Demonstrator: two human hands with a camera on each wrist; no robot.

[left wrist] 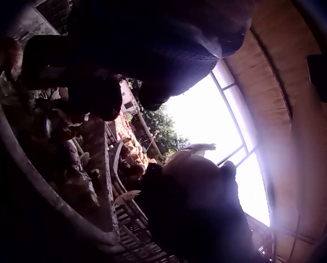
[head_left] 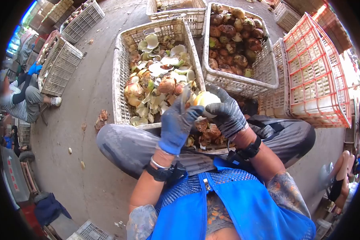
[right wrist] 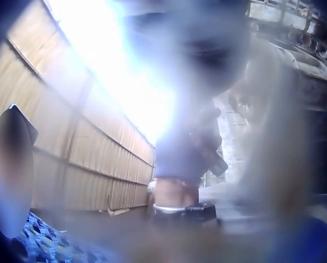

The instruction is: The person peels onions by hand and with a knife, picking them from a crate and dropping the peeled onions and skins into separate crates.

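Observation:
A peeled, pale round onion (head_left: 206, 101) sits in my right hand (head_left: 228, 114), whose grey-gloved fingers curl round it. My left hand (head_left: 175, 126), in a blue and grey glove, is close beside the onion with its fingers partly bent; motion blur hides whether it holds something. In the left wrist view, the backlit right hand (left wrist: 201, 216) grips the onion (left wrist: 191, 169), with a loose flap of skin on top. The right wrist view is hazy and shows the left hand (right wrist: 180, 148). Below both hands in the head view is a crate of peelings (head_left: 118, 80).
Another crate (head_left: 271, 82) at the back right holds brownish, unpeeled onions. Stacked crates (head_left: 316, 72) stand on the right. Brown skins (head_left: 206, 136) lie between the legs. Another worker (head_left: 26, 96) sits at the far left, and loose scraps (head_left: 102, 120) lie on the concrete floor.

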